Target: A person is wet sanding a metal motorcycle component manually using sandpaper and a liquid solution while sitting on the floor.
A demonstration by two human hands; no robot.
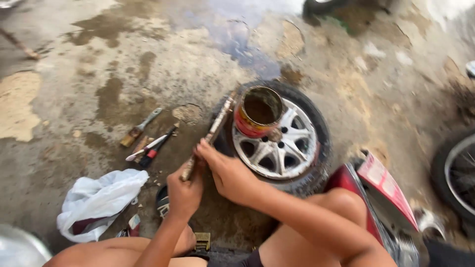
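Stained, wet concrete floor point(148, 59), daylit.

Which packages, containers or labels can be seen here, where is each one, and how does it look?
Open tin can: stands on the wheel, round, red side, rusty rim.
White plastic bag: on the ground at lower left, crumpled.
Label: on the red vehicle body at right, pale, angular; print too blurred to tell.
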